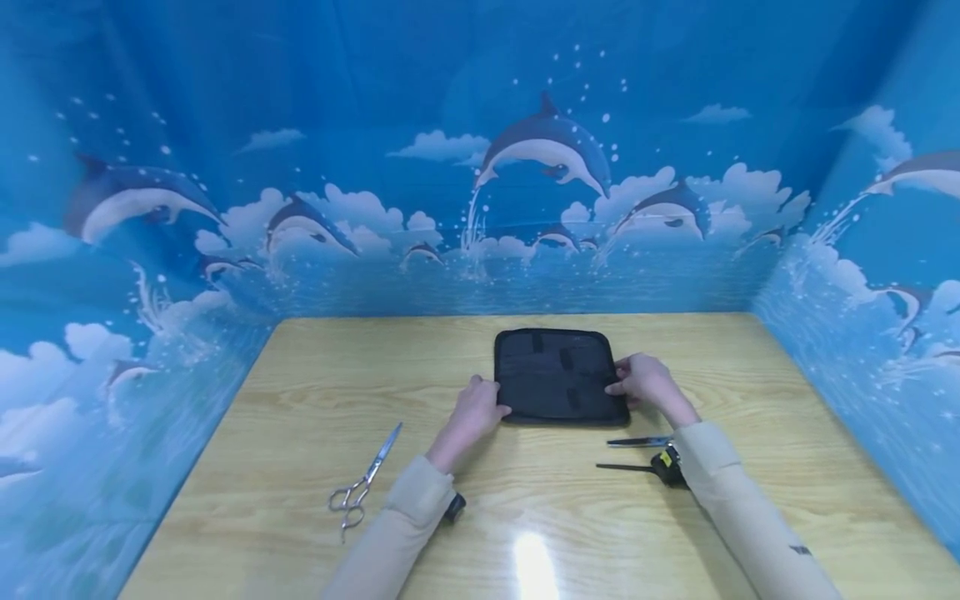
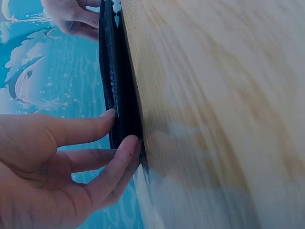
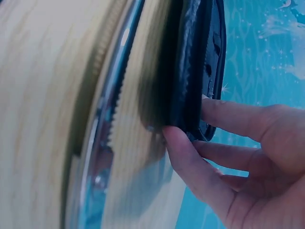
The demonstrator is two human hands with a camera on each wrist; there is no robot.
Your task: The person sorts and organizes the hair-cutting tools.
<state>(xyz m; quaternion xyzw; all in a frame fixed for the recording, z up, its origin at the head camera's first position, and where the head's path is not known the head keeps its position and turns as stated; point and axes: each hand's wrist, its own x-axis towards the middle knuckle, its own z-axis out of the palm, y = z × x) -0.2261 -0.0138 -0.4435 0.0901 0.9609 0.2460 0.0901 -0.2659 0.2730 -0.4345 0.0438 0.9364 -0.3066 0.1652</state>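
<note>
A black zippered case (image 1: 555, 379), its upper face lined with small straps, lies toward the far side of the wooden table. My left hand (image 1: 472, 412) pinches its near left edge; in the left wrist view the thumb (image 2: 107, 119) presses the zipper side while fingers reach under the lower edge. On the opposite side my right hand (image 1: 648, 382) grips the right edge between thumb and fingers, and the case's corner (image 3: 188, 109) shows between them in the right wrist view.
Silver scissors (image 1: 367, 479) lie left of my left forearm. Near my right wrist are toothed thinning scissors (image 1: 637, 442) and a thin dark rod (image 1: 622, 467), partly hidden by the wrist gear. A blue dolphin-print curtain (image 1: 420, 167) surrounds the table (image 1: 360, 367).
</note>
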